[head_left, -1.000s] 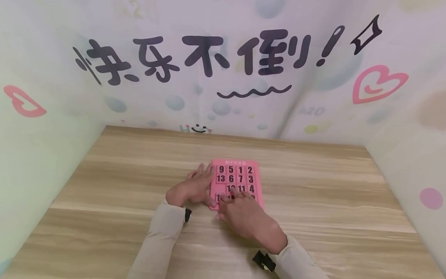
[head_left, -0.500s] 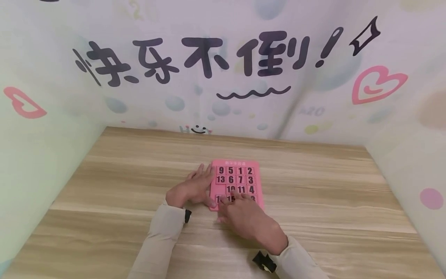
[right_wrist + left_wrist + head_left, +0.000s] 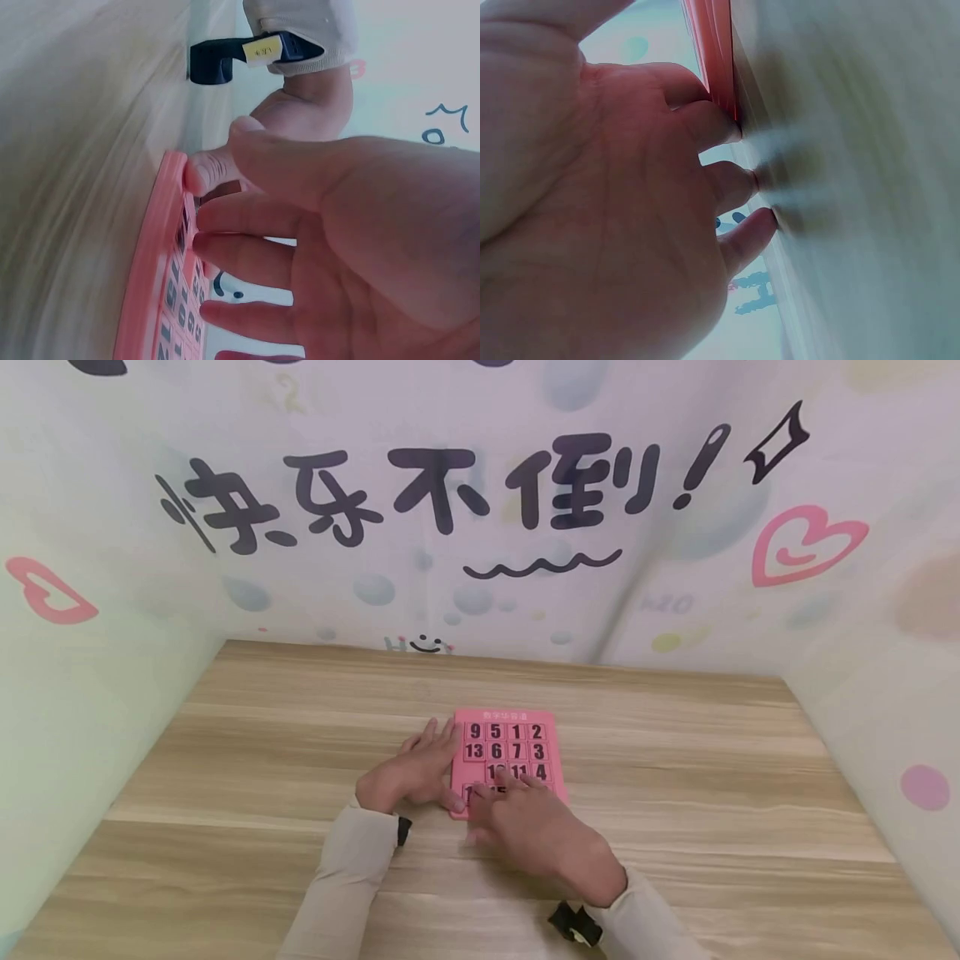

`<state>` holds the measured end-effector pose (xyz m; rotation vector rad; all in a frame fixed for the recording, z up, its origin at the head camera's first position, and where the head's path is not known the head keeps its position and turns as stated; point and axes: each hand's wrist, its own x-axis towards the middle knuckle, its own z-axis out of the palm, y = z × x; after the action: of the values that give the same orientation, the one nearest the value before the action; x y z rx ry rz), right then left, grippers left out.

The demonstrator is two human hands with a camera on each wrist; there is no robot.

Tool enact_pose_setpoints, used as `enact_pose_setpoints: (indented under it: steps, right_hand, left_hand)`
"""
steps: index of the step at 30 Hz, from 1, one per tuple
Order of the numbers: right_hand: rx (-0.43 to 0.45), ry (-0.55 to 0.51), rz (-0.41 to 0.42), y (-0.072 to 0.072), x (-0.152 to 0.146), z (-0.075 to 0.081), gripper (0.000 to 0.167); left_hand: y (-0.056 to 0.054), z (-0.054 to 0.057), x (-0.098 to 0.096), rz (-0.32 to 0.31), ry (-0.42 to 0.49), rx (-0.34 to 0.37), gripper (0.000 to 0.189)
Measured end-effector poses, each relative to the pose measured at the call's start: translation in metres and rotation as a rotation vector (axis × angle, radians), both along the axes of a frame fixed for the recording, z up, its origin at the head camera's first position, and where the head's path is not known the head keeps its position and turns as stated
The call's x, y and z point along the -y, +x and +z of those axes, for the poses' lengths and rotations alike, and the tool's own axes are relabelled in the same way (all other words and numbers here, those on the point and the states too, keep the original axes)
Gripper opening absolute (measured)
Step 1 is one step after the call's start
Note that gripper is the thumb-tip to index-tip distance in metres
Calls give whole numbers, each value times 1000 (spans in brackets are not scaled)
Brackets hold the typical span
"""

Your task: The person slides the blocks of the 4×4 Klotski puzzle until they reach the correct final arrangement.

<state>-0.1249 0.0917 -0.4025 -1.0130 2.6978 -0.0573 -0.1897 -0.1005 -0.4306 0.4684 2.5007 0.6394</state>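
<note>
A pink number slide puzzle (image 3: 506, 716) lies flat on the wooden table, its top rows reading 9, 5, 1, 2 and 13, 6, 7, 3. An open slot shows at the left of the third row. My left hand (image 3: 416, 772) rests along the frame's left side, thumb at the near left corner; in the left wrist view its fingertips (image 3: 757, 217) touch the tabletop beside the pink edge (image 3: 714, 52). My right hand (image 3: 536, 831) reaches over the near rows, hiding several bottom tiles. In the right wrist view its extended fingers (image 3: 247, 259) are right at the tiles.
Pale printed cloth walls (image 3: 420, 527) with black lettering and hearts enclose the table (image 3: 300, 718) at the back and sides. Black straps (image 3: 576, 923) sit at both wrists, by the light sleeves.
The whole head view has shifted slightly, so the wall and puzzle appear a little lower. The visible tiles keep their arrangement, and both hands stay nearly in place.
</note>
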Motion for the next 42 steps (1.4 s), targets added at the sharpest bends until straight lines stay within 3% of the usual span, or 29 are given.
enact_pose_setpoints:
  steps: [11, 18, 32, 42]
  right_hand:
    - [-12, -84, -38, -19, -4, -7, 56]
    - [11, -51, -91, -30, 7, -14, 59]
    - [25, -39, -100, -37, 11, -18, 59]
    - [24, -31, -90, -39, 16, -18, 57]
  left_hand:
    - [0, -1, -1, -8, 2, -2, 115]
    - [4, -3, -5, -16, 7, 6, 114]
    - [1, 1, -5, -23, -58, -12, 115]
    - [0, 1, 0, 0, -42, 1, 115]
